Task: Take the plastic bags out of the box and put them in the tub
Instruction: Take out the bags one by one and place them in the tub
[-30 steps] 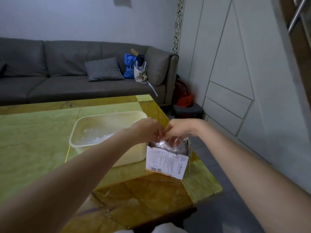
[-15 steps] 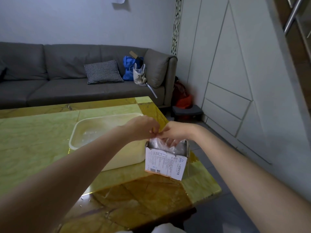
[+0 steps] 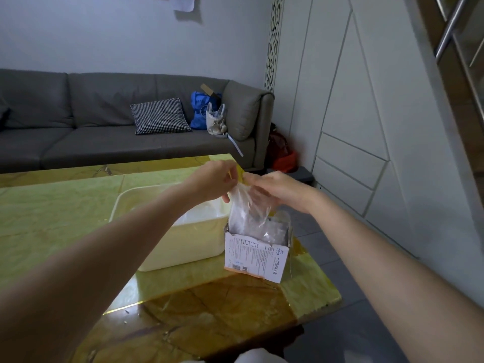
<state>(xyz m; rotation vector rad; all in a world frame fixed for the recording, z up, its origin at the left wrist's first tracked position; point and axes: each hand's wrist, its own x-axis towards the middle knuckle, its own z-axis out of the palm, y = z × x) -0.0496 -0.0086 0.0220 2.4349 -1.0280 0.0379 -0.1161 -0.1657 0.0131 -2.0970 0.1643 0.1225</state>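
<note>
A small white cardboard box (image 3: 255, 255) with printed text stands open near the table's right edge, with clear plastic inside it. Right above it, my left hand (image 3: 213, 180) and my right hand (image 3: 277, 188) both pinch the top edge of one clear plastic bag (image 3: 247, 209). The bag hangs stretched between my fingers, its lower end still inside the box. A cream plastic tub (image 3: 183, 244) sits just left of the box, touching or nearly touching it. My left forearm crosses over the tub and hides part of its inside.
The green and amber marble table (image 3: 65, 221) extends left and toward me; its right edge drops to a grey tiled floor. A grey sofa (image 3: 91, 127) with a checked cushion and bags stands behind. White cabinets line the right wall.
Both hands have risen from the box's opening, drawing a clear bag up out of it. The box and tub stay in place.
</note>
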